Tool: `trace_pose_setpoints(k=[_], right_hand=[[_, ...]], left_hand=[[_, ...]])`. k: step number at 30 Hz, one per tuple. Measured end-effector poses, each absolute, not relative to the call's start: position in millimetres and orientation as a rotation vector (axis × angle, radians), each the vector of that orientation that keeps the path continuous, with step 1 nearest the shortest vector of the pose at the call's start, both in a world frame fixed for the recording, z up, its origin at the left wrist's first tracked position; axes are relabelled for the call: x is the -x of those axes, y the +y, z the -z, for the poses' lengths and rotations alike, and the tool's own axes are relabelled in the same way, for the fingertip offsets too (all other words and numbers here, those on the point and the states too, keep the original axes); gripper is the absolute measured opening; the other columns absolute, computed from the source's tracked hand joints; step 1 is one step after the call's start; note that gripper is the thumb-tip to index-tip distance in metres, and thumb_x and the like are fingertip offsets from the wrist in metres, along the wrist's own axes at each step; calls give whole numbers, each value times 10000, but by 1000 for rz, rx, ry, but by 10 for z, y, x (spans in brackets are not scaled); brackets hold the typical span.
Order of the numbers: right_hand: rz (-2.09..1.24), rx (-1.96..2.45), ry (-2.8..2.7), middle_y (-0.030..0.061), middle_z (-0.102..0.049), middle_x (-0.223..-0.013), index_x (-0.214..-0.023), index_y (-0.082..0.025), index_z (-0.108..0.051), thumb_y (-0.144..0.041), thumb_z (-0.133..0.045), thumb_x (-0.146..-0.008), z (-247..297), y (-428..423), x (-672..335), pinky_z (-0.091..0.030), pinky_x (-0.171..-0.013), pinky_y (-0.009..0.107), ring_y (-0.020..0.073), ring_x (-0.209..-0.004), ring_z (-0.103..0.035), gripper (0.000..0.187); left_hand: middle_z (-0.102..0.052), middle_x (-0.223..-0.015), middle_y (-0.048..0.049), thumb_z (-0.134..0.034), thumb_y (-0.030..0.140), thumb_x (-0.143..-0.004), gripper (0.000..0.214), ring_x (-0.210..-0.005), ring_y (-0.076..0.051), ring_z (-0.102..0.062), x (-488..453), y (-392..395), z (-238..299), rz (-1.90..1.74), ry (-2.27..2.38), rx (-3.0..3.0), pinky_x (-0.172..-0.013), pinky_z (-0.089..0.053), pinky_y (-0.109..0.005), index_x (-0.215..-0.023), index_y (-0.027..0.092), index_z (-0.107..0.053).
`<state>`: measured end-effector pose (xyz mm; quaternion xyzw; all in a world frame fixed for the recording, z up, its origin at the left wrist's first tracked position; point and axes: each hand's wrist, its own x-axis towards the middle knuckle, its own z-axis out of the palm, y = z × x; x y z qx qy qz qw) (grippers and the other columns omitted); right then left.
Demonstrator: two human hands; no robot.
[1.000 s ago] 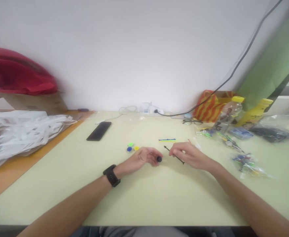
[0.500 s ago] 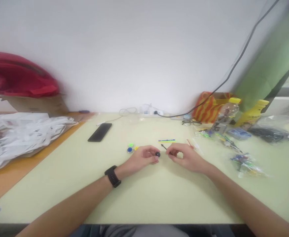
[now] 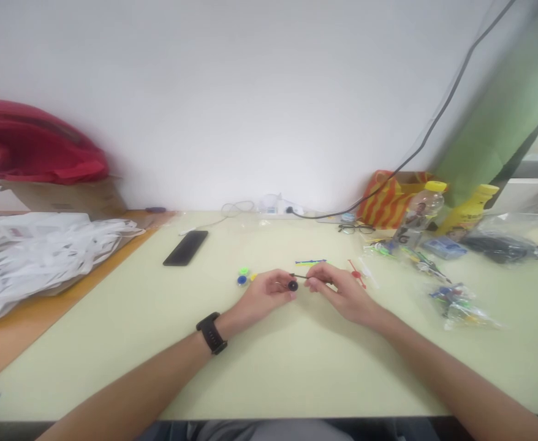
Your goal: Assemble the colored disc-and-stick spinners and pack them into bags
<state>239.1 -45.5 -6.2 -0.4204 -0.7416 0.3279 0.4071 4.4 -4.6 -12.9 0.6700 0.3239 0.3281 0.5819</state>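
My left hand (image 3: 264, 293) pinches a small black round piece (image 3: 293, 285) at its fingertips, low over the pale table (image 3: 269, 361). My right hand (image 3: 337, 289) pinches a thin black stick (image 3: 299, 277), whose tip points left and sits just above the round piece. The two hands almost touch. Small green, blue and yellow round pieces (image 3: 244, 275) lie just left of my left hand. A blue and yellow stick (image 3: 310, 262) lies beyond my hands, and a red stick (image 3: 355, 273) lies to the right.
A black phone (image 3: 185, 247) lies at the back left. White plastic bags (image 3: 34, 251) cover the orange surface on the left. Clear bags of coloured parts (image 3: 457, 301), bottles (image 3: 418, 217), glasses (image 3: 355, 228) and a power strip (image 3: 278, 208) line the back and right.
My right hand has moved left and turned the black stick from slanting to nearly level, its tip now meeting the round piece. My left hand has lifted the piece slightly away from me.
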Motion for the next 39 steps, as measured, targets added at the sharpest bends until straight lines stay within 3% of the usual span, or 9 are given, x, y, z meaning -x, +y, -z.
trace_pose_setpoints(k=[5, 10, 25, 30, 39], right_hand=[[-699, 998, -1956, 72, -709, -1019, -1092, -244, -692, -295, -505, -1045, 96, -451, -2313, -517, -797, 339, 215, -925, -646, 199], [-807, 968, -1938, 74, -712, -1105, -1150, -238, -622, -231, -479, -1040, 187, -464, -2257, -526, -857, 347, 213, -987, -669, 180], [-783, 1064, -1901, 18, -659, -862, -985, -213, -615, -291, -541, -1008, 178, -463, -2266, -459, -629, 263, 162, -754, -605, 110], [-744, 1062, -1933, 19, -646, -829, -904, -203, -648, -290, -573, -985, 163, -453, -2284, -453, -632, 276, 158, -714, -561, 141], [-843, 1063, -1872, 30, -657, -824, -941, -203, -683, -352, -582, -996, 55, -481, -2299, -459, -630, 284, 174, -744, -588, 188]], left_hand=[[-738, -1104, -99, -829, 333, -835, 327, -1030, -237, -701, -72, -86, 106, -796, 700, -1624, -967, -546, -383, -1090, 166, -711], [-743, -1095, -103, -762, 348, -904, 273, -1017, -233, -712, -102, -120, 88, -807, 665, -1648, -946, -564, -378, -1100, 167, -703], [-755, -1021, -66, -670, 302, -960, 165, -957, -202, -711, -111, -160, 103, -866, 749, -1830, -880, -573, -331, -1070, 182, -697], [-754, -925, -55, -698, 301, -926, 153, -858, -190, -704, -94, -155, 123, -891, 806, -1876, -791, -567, -307, -1012, 175, -707], [-755, -892, -65, -758, 348, -885, 196, -822, -197, -708, -82, -165, 69, -949, 804, -1808, -755, -565, -306, -926, 164, -705]])
